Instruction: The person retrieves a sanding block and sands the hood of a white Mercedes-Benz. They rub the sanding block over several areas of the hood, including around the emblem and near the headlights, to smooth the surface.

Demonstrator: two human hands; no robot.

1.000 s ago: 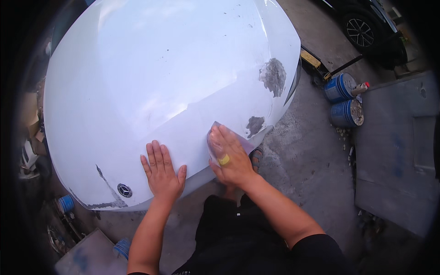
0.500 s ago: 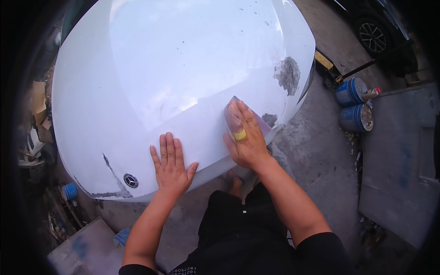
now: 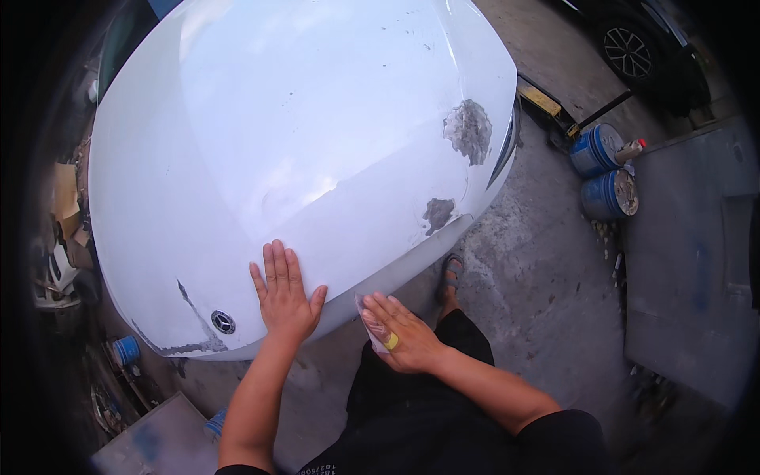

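A white car hood (image 3: 237,142) spreads out before me, with grey bare patches at its right side, one larger patch (image 3: 469,133) and one smaller patch (image 3: 438,214) by the front edge. My left hand (image 3: 286,297) lies flat on the hood near that edge, fingers stretched out. Off the edge, close to my body, my right hand (image 3: 408,340) grips a thin purplish sheet of sandpaper (image 3: 370,323), partly hidden by the fingers. A yellow band (image 3: 391,341) goes round one of its fingers. Left of my left hand sits a round badge (image 3: 223,321) beside a dark scraped streak (image 3: 190,301).
Two blue buckets (image 3: 606,196) stand on the concrete floor (image 3: 546,269) to the right, beside a large grey panel (image 3: 681,261). A dark car's wheel (image 3: 628,53) shows at the far right. Cardboard (image 3: 66,194) and car parts crowd the left side.
My right hand has come off the hood's right front with the sandpaper, moving left and toward my body. The smaller patch is now uncovered. My left hand stays flat on the hood.
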